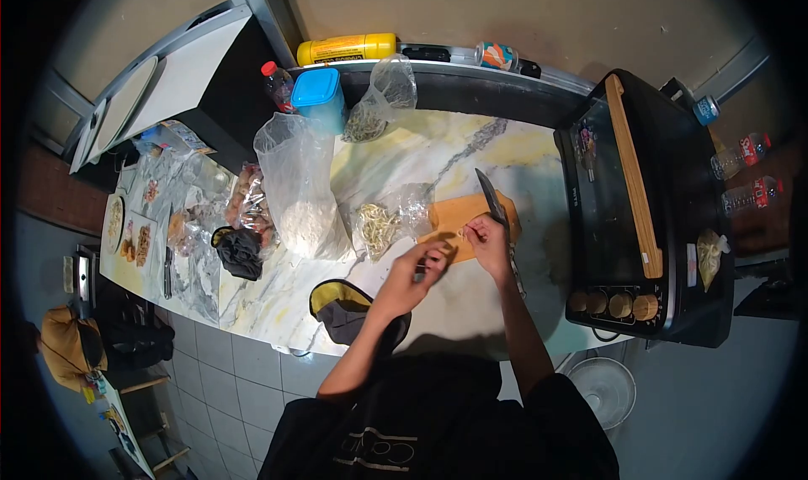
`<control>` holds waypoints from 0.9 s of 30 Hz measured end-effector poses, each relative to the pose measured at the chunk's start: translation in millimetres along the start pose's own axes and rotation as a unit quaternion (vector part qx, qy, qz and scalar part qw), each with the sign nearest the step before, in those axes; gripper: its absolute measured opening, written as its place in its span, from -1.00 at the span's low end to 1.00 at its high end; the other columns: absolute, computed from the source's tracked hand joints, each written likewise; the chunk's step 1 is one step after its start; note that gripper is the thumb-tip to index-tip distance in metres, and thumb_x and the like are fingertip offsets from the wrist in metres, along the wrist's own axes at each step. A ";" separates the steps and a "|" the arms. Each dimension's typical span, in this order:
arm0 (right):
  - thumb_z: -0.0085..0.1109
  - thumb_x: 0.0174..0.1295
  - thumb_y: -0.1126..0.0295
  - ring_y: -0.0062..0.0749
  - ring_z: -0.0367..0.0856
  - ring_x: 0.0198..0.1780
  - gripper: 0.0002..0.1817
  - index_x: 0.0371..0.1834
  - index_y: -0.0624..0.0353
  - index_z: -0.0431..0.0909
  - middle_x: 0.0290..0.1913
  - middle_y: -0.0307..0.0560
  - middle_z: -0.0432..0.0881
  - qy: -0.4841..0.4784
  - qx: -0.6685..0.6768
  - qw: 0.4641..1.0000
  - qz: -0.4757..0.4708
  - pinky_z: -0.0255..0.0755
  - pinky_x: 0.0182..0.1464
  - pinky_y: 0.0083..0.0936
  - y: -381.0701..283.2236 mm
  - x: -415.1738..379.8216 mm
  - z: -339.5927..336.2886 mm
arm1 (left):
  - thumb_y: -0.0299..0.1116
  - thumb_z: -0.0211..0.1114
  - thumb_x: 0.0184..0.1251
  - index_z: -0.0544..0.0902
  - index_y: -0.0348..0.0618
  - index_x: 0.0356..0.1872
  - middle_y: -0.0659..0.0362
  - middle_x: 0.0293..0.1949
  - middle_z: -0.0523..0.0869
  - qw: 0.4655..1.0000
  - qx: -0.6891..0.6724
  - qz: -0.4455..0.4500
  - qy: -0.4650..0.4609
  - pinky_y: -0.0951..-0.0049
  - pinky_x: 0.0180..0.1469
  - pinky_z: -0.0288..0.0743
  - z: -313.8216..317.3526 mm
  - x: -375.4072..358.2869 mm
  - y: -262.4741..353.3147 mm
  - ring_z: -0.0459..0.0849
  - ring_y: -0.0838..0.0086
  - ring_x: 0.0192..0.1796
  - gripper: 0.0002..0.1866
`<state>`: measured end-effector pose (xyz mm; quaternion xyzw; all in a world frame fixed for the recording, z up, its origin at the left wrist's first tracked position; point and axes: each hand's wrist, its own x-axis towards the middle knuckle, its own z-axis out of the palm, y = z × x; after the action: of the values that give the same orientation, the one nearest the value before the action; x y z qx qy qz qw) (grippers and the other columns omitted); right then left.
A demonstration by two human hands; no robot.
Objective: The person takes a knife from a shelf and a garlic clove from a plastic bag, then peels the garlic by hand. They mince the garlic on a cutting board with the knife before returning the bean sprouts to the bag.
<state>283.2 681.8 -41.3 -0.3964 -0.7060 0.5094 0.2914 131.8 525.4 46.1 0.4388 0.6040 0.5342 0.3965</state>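
Near edge of the desk (pixel 396 160): dark cloth item (pixel 338 318), yellow inside. Beyond it, left hand (pixel 412 280) – fingers curled, blurred; cannot tell whether its grip holds anything. Right hand (pixel 491 246) just beside, over the orange board (pixel 446 213); grip pinched together on a small pale piece (pixel 463 232). Knife (pixel 489 192) lies along the board's right side. Left of the board – pale sprouts (pixel 376 230), then a bag of white powder (pixel 308 223). Farther back, blue-lidded tub (pixel 317 88).

Beyond the fingers (pixel 476 230), a beige wall (pixel 505 8) runs right across; beneath them spreads the marbled tabletop (pixel 459 147), shadow (pixel 459 344) pooling on its near side; grey floor tiles (pixel 252 370) show down to their left.
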 end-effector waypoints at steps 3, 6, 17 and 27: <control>0.24 0.23 0.59 -0.57 0.64 -0.34 -0.93 -0.29 0.33 0.53 -0.37 -0.10 0.67 0.003 -0.013 1.000 -0.006 0.49 -0.27 -0.62 -6.2 -2.0 -2.9 | -0.48 0.30 0.32 0.55 -0.33 0.07 0.05 -0.29 0.67 0.999 0.027 0.015 -0.021 0.47 -0.20 0.55 24.0 12.6 -30.5 0.66 0.47 -0.30 -0.67; 0.23 0.23 0.61 -0.55 0.64 -0.34 -0.93 -0.27 0.33 0.54 -0.38 -0.10 0.66 -0.002 -0.010 1.000 -0.021 0.50 -0.25 -0.60 -19.8 -7.0 -10.4 | -0.46 0.38 0.22 0.56 -0.34 0.03 -0.01 -0.34 0.65 0.996 0.090 0.025 0.012 0.38 -0.30 0.52 39.1 26.0 -45.3 0.65 0.32 -0.44 -0.63; 0.25 0.18 0.58 -0.45 0.59 -0.47 -0.93 -0.31 0.28 0.55 -0.45 -0.06 0.62 0.004 -0.111 0.994 0.000 0.44 -0.37 -0.52 -28.1 -33.5 -40.0 | -0.35 0.36 0.20 0.61 -0.17 -0.01 0.02 -0.25 0.63 0.960 0.263 0.046 0.085 0.15 -0.23 0.53 60.2 48.5 -42.4 0.67 0.07 -0.25 -0.67; 0.29 0.07 0.57 -0.04 0.55 -0.22 -0.84 -0.31 0.26 0.50 -0.30 0.04 0.53 0.109 -0.243 0.956 -0.123 0.42 -0.16 -0.19 -29.1 -55.7 -45.3 | -0.39 0.30 0.24 0.65 -0.11 -0.08 0.06 -0.23 0.65 0.946 0.305 0.055 0.092 0.13 -0.24 0.55 60.5 44.6 -47.0 0.68 0.05 -0.22 -0.77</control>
<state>341.2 651.3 0.0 -0.4183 -0.8159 0.2358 0.3221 170.7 583.8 -7.9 0.5204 0.7470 0.3833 0.1560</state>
